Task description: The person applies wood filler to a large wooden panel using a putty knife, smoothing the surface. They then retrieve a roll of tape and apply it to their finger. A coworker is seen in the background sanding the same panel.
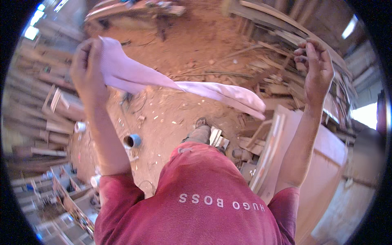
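My left hand (pixel 87 62), raised at the upper left, pinches one end of a long pale pink cloth (pixel 137 72). The cloth stretches through the air across the front of my body, twisted near its middle. Its loose end hangs free, well short of my right hand (pixel 317 65). That hand is up at the right with nothing visible in it, its fingers loosely bent and apart. Some of the left fingers are blurred and hidden behind the back of the hand.
A blue cylindrical container (pixel 134 141) lies on the dirt floor (pixel 159 119). A large wooden panel piece (pixel 306 153) stands close on my right. Wood offcuts (pixel 275 85) are heaped beyond it. Open wooden compartments (pixel 70 190) are at lower left, and a workbench (pixel 128 13) stands ahead.
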`<state>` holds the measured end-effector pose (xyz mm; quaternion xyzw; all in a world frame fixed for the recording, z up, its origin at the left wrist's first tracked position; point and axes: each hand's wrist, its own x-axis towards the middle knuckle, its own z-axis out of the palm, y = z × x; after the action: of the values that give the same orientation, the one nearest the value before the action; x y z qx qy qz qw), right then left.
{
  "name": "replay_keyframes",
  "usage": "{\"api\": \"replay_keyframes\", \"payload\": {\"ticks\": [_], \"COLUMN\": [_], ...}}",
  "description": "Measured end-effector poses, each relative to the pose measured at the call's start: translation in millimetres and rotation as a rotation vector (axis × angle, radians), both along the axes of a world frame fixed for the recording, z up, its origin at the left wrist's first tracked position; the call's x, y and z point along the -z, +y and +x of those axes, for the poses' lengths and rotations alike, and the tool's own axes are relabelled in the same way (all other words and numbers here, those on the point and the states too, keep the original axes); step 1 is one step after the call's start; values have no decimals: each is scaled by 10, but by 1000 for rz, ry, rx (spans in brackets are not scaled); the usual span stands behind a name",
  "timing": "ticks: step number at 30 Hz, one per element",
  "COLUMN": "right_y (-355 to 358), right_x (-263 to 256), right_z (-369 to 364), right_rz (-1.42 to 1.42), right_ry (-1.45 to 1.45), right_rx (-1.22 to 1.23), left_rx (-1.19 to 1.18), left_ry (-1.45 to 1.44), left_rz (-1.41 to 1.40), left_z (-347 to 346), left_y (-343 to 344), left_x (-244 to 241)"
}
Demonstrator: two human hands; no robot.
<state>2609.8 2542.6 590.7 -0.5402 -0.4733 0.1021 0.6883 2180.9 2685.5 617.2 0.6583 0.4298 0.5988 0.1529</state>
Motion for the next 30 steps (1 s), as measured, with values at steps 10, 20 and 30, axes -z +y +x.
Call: {"api": "replay_keyframes", "payload": {"ticks": [10,20,30], "right_y": [1976,2213,4138], "right_x": [1722,5582,5937], "right_z": [-1951,-2886,-3659], "right_rz": [-479,-1643,-1711], "right_ry": [-274,-552,-241], "right_rx": [-314,-739,-541], "left_rx": [-66,-368,-883], "left_ry": [315,-136,-466], "left_rz": [-829,-765,-713], "left_z": [-1453,-3382,-4948], "left_y": [-635,1082,2364], "left_x": [2658,2735,3223]}}
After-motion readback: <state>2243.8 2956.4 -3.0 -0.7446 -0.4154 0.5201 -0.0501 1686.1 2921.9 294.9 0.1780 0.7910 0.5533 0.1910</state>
